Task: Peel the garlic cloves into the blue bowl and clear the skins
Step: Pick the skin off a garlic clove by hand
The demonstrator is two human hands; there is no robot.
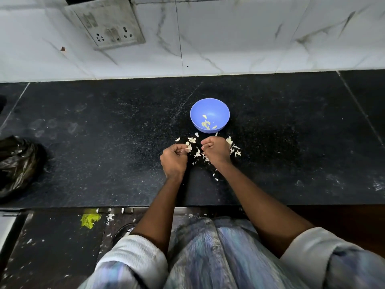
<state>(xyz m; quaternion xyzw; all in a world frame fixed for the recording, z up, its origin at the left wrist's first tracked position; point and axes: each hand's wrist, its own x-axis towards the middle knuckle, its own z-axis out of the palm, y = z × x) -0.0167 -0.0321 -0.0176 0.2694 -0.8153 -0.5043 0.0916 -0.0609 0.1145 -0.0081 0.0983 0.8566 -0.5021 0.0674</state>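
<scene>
Head view looks down on a black speckled bench [104, 142] where a blue bowl [209, 115] sits just beyond both hands, with a few pale yellowish peeled garlic cloves [207, 123] at its bottom. Thin white papery skins [233, 148] lie scattered on the bench around and between the hands. Left hand [174, 161] curls its grip around a small whitish piece [188, 148], clove or skin unclear. Right hand [216, 150] is clenched; what it holds cannot be told
</scene>
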